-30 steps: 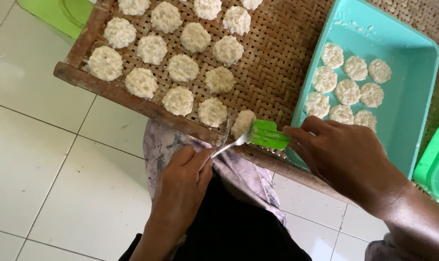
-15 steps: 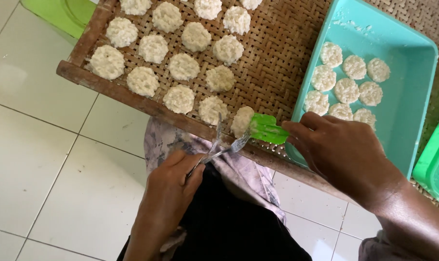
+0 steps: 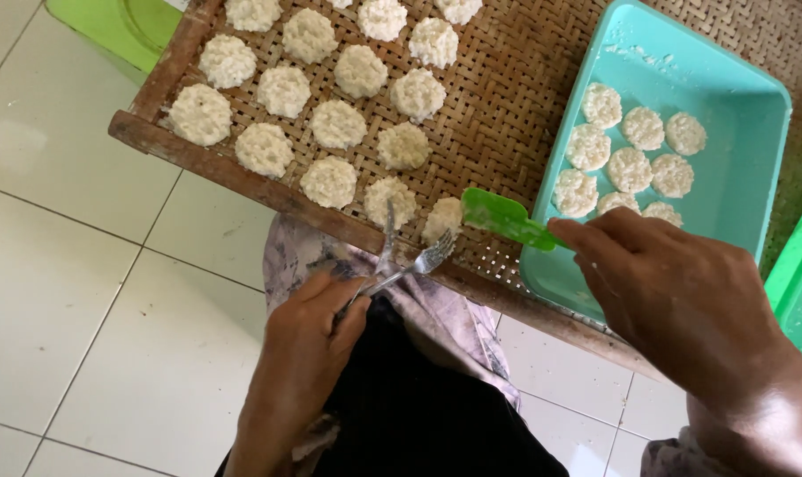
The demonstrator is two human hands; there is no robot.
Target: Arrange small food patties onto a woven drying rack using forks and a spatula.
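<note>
Gripping forks [image 3: 407,261], left hand [image 3: 308,353] fingers clamped; right hand [image 3: 684,300] pinches green spatula [image 3: 505,218] at tray edge [image 3: 268,190].

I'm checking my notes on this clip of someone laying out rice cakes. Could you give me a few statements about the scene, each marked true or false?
1. The left hand holds metal forks. True.
2. The right hand holds a red wooden spoon. False: it holds a flat green plastic spatula.
3. The round white rice cakes lie in rows on a woven bamboo tray with a wooden frame. True.
4. The turquoise plastic tub is empty. False: several rice cakes lie in it.
5. The woven tray rests on a carpet. False: white floor tiles show beneath its edge.
</note>
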